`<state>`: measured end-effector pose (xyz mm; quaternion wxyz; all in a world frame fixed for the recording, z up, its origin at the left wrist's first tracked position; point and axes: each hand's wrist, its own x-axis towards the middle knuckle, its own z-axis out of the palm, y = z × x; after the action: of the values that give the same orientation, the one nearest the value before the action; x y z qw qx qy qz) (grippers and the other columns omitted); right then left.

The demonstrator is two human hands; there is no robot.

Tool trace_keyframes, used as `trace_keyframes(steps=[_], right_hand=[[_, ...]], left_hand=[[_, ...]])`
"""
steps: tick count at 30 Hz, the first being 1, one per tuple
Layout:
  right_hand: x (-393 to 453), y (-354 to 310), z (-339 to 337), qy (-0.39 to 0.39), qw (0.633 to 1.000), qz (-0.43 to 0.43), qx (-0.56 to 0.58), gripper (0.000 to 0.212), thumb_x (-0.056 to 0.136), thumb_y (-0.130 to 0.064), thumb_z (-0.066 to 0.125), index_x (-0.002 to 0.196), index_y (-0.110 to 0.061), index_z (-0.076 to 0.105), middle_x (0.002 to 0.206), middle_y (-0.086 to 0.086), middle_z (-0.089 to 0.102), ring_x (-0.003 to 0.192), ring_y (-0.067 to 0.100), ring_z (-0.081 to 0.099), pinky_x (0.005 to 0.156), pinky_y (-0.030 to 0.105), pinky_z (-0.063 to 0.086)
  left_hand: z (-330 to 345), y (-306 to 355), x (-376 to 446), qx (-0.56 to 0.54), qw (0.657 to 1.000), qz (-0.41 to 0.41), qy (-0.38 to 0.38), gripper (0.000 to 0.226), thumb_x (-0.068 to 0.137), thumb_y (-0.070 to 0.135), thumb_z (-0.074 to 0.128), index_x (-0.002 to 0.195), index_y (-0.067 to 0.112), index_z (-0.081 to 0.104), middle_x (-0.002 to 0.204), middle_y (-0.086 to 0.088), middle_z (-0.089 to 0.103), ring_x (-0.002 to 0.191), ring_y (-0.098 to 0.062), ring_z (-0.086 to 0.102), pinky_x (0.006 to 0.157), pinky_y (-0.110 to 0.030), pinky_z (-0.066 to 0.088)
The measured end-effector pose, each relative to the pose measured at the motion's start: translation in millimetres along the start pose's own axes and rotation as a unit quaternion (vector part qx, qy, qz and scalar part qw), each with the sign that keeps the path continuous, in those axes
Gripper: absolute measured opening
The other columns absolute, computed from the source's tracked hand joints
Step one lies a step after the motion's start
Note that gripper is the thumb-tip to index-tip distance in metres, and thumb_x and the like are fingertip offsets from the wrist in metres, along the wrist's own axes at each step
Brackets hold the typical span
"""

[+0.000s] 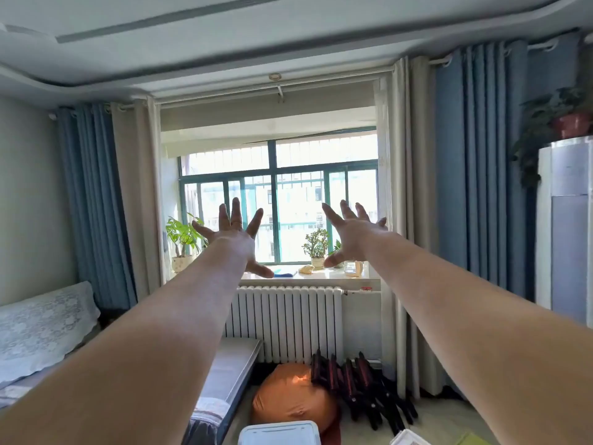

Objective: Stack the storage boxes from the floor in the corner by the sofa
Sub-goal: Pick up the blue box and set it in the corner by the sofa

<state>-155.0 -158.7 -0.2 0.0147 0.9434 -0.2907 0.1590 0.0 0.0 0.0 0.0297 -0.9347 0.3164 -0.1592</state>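
Both grips empty, fingers spread — left hand (236,234), right hand (351,237) raised toward the window (279,200); we judge the storage box (279,432) on the floor lies far below, between them.

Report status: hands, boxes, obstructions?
Left hand and right hand open, raised, holding nothing. White storage box on floor, untouched. Orange bag sits just behind it.
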Motion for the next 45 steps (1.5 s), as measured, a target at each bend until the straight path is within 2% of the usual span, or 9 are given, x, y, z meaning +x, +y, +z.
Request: trace_keyframes(steps=[8, 17, 24, 26, 29, 31, 34, 38, 45], right_hand=[[76, 42, 32, 0.012, 1.0, 0.003, -0.003, 0.125, 0.073, -0.052, 0.075, 0.149, -0.036, -0.023, 0.16, 0.002, -0.025, 0.146, 0.031, -0.024, 0.11, 0.072, -0.001], [227, 104, 64, 0.017, 1.0, -0.016, 0.018, 0.126, 0.073, -0.052, 0.075, 0.149, -0.034, -0.023, 0.16, 0.004, -0.024, 0.147, 0.033, -0.023, 0.11, 0.072, 0.0], [330, 120, 132, 0.003, 0.997, -0.02, 0.072, 0.119, 0.078, -0.052, 0.071, 0.151, -0.031, -0.021, 0.162, 0.008, -0.014, 0.148, 0.037, -0.011, 0.113, 0.068, 0.004], [358, 121, 165, -0.016, 0.996, -0.015, 0.082, 0.119, 0.078, -0.053, 0.07, 0.151, -0.03, -0.021, 0.162, 0.011, -0.009, 0.148, 0.039, -0.005, 0.116, 0.062, 0.008], [412, 119, 233, -0.05, 0.994, -0.006, 0.099, 0.117, 0.078, -0.051, 0.069, 0.15, -0.03, -0.022, 0.162, 0.013, -0.006, 0.148, 0.04, 0.001, 0.12, 0.053, 0.012], [440, 116, 274, -0.068, 0.993, -0.001, 0.097, 0.116, 0.08, -0.051, 0.067, 0.15, -0.029, -0.022, 0.161, 0.013, -0.01, 0.148, 0.04, 0.004, 0.12, 0.05, 0.013], [515, 109, 355, -0.106, 0.99, 0.017, 0.094, 0.115, 0.079, -0.053, 0.067, 0.15, -0.03, -0.021, 0.161, 0.012, -0.012, 0.148, 0.04, 0.001, 0.119, 0.055, 0.014], [605, 98, 459, -0.149, 0.983, 0.041, 0.094, 0.116, 0.078, -0.057, 0.067, 0.152, -0.029, -0.018, 0.162, 0.011, -0.009, 0.15, 0.037, -0.003, 0.117, 0.061, 0.015], [682, 89, 633, -0.233, 0.959, 0.09, 0.133, 0.116, 0.075, -0.06, 0.07, 0.154, -0.031, -0.011, 0.163, 0.007, 0.003, 0.15, 0.031, 0.008, 0.116, 0.058, 0.021]], left_hand=[[28, 30, 75, -0.002, 1.0, -0.006, -0.021, 0.139, 0.061, 0.079, 0.065, 0.139, 0.037, -0.041, 0.144, -0.009, -0.052, 0.14, -0.035, -0.036, 0.106, -0.078, 0.003], [50, 82, 212, -0.032, 0.999, -0.029, -0.026, 0.135, 0.065, 0.077, 0.064, 0.139, 0.036, -0.041, 0.145, -0.009, -0.051, 0.142, -0.036, -0.034, 0.108, -0.075, 0.002], [112, 88, 316, -0.095, 0.991, -0.065, -0.062, 0.13, 0.071, 0.072, 0.064, 0.137, 0.034, -0.042, 0.147, -0.011, -0.047, 0.143, -0.038, -0.028, 0.113, -0.069, 0.002], [147, 88, 342, -0.111, 0.988, -0.066, -0.088, 0.118, 0.081, 0.063, 0.063, 0.146, 0.031, -0.03, 0.153, -0.012, -0.037, 0.146, -0.036, -0.019, 0.116, -0.062, 0.004], [215, 82, 395, -0.108, 0.986, -0.062, -0.115, 0.127, 0.073, 0.071, 0.061, 0.134, 0.033, -0.045, 0.143, -0.012, -0.051, 0.141, -0.04, -0.03, 0.116, -0.064, 0.003], [255, 75, 428, -0.123, 0.981, -0.066, -0.136, 0.128, 0.071, 0.071, 0.062, 0.124, 0.035, -0.049, 0.139, -0.012, -0.054, 0.141, -0.043, -0.027, 0.117, -0.063, 0.005], [330, 62, 505, -0.135, 0.974, -0.07, -0.165, 0.128, 0.068, 0.073, 0.062, 0.124, 0.036, -0.047, 0.141, -0.013, -0.051, 0.144, -0.044, -0.017, 0.117, -0.062, 0.01], [423, 49, 596, -0.121, 0.97, -0.079, -0.195, 0.135, 0.065, 0.076, 0.064, 0.138, 0.034, -0.042, 0.145, -0.015, -0.047, 0.144, -0.041, -0.024, 0.116, -0.065, 0.013], [586, 54, 677, -0.139, 0.957, -0.089, -0.239, 0.129, 0.068, 0.074, 0.065, 0.149, 0.033, -0.027, 0.159, -0.012, -0.027, 0.15, -0.033, -0.013, 0.116, -0.062, 0.017]])
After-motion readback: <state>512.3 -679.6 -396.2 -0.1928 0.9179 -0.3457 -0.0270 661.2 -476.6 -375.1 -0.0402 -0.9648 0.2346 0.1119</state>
